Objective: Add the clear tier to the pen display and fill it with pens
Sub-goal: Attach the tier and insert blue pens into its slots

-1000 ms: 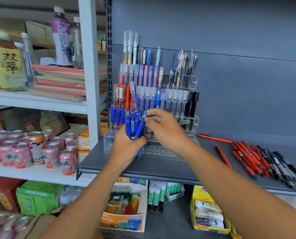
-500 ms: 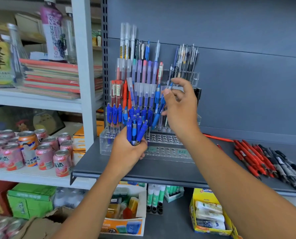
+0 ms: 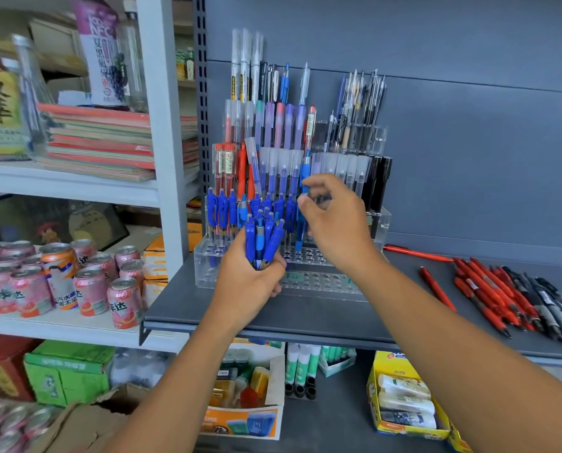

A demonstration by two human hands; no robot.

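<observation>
Loose red and black pens lie on the grey shelf at the right of the frame, well apart from the pen display. Pink cans crowd the left shelf below a stack of notebooks. A purple bottle at upper left reads "NFC"; the cans show "达". The clear tier sits at the display's foot, centre frame, its left part hidden by the left hand, which grips a bundle of blue pens upright. Just above the tier, the right hand pinches a single blue pen between thumb and forefinger, tip down at the row behind.
</observation>
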